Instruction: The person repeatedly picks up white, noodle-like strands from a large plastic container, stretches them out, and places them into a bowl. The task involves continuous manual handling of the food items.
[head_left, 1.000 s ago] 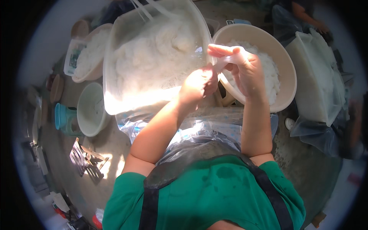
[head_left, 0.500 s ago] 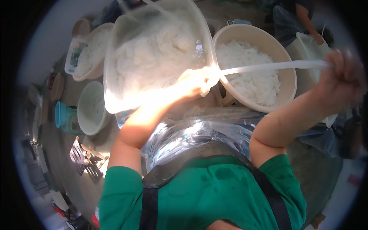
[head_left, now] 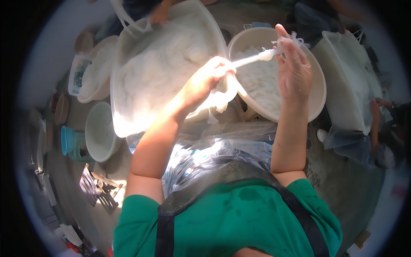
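Note:
A glossy white strand bundle (head_left: 248,61) stretches between my hands above the rims of two tubs. My left hand (head_left: 210,73) is closed on it, and a loose white length droops below that hand in bright sunlight. At the other end my right hand (head_left: 295,68) is raised over the round tub, one finger pointing up and the others bent around the strands. Next to its fingers sits a lumpy, knot-like part, and thin stringy ends stick out past them. Beneath lie the rectangular tub (head_left: 114,96) and the round cream tub (head_left: 319,96), both holding white stringy material.
Left of the big tub stand a pale green basin (head_left: 95,137), a turquoise plastic stool (head_left: 68,140) and a smaller tub of white material (head_left: 96,75). A white bin (head_left: 349,81) stands at the right. Other people's hands show at the far edge (head_left: 160,13) and at the right (head_left: 375,115).
My right hand has come inward from the far right to over the round tub, shortening the span between my hands. A knot-like part and stringy ends now show. The white bin at right has shifted.

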Tool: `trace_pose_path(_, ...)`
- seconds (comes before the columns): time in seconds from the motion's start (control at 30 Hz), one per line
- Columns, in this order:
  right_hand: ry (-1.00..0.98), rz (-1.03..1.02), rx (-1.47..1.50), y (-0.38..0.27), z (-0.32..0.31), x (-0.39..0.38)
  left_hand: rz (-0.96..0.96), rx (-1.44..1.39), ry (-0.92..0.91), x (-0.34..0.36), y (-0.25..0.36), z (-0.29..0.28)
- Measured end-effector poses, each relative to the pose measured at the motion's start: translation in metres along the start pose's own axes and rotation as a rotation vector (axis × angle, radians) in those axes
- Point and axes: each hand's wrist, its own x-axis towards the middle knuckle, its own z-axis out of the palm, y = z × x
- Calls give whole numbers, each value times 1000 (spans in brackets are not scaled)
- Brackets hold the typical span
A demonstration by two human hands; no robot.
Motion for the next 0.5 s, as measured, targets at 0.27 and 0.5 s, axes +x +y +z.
trace_pose_path(0.27, -362, 285, 683, -9, 39, -11, 285, 128, 263, 9, -42, 36)
trace_pose_path(0.5, -283, -370, -906, 33, 0, -5, -50, -539, 191, 25, 32, 22)
